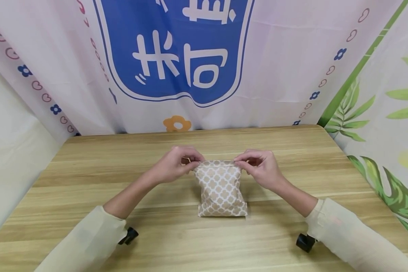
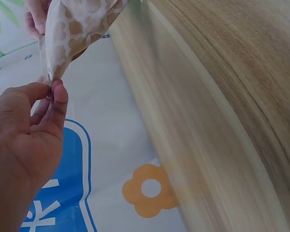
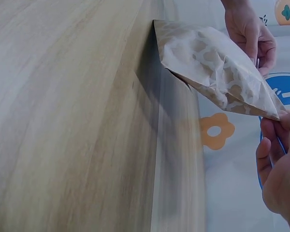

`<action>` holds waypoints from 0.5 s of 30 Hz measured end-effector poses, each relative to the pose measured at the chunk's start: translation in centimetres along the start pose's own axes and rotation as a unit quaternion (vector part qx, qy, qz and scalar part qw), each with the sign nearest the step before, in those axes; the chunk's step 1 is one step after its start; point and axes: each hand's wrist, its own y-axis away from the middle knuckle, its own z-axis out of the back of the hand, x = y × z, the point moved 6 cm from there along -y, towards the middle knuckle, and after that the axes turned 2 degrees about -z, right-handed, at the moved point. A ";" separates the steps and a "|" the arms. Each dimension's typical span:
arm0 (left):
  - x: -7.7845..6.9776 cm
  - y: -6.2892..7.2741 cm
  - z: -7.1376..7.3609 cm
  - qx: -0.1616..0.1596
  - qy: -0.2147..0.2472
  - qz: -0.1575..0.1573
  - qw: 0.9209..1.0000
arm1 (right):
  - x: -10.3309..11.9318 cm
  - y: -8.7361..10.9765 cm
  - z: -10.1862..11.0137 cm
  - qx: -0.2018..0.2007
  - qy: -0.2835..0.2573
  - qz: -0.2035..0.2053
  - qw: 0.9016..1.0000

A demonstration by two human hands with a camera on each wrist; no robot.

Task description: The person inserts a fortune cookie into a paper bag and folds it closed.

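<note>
A beige paper bag (image 1: 221, 189) with a white lattice pattern stands on the wooden table, its lower edge on the tabletop and its body bulging. My left hand (image 1: 176, 163) pinches the top left corner between thumb and fingers. At the top right corner, my right hand (image 1: 260, 166) pinches the bag's edge the same way. The left wrist view shows the paper bag (image 2: 82, 29) tapering to the pinch of the left hand (image 2: 34, 125). In the right wrist view the bag (image 3: 208, 63) slants down to the right hand (image 3: 282, 159). What is inside it is hidden.
The wooden table (image 1: 122, 196) reaches back to a printed curtain (image 1: 278, 75) with a blue sign and an orange flower. White cloth (image 1: 10, 124) hangs at the left, leaf-patterned cloth (image 1: 391, 151) at the right. Black wrist camera mounts (image 1: 305, 242) sit under the sleeves.
</note>
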 end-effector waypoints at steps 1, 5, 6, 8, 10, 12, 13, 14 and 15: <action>0.0 0.0 0.0 -0.001 0.005 0.000 1.000 | 0.0 0.0 0.0 0.000 0.002 -0.003 1.000; -0.1 0.1 0.1 -0.005 0.012 -0.004 1.000 | 0.0 0.0 0.1 -0.001 0.004 -0.009 1.000; -0.1 0.0 0.1 -0.007 0.005 -0.006 1.000 | 0.0 -0.1 0.1 -0.001 0.004 -0.010 1.000; -0.2 -0.1 0.1 -0.011 -0.012 -0.011 1.000 | 0.1 -0.1 0.1 -0.001 0.005 -0.011 1.000; -0.3 -0.2 0.1 -0.016 -0.034 -0.017 0.999 | 0.1 -0.1 0.1 0.000 0.006 -0.011 1.000; -0.4 -0.4 0.1 -0.020 -0.055 -0.023 0.998 | 0.1 -0.1 0.1 0.001 0.007 -0.011 1.000; -0.5 -0.5 0.0 -0.021 -0.060 -0.026 0.998 | 0.1 -0.1 0.1 0.002 0.008 -0.011 1.000; -0.6 -0.6 0.0 -0.021 -0.064 -0.027 0.997 | 0.1 -0.1 0.1 0.002 0.008 -0.010 1.000; -0.7 -0.7 -0.1 -0.022 -0.068 -0.029 0.997 | 0.1 -0.1 0.1 0.002 0.008 -0.009 1.000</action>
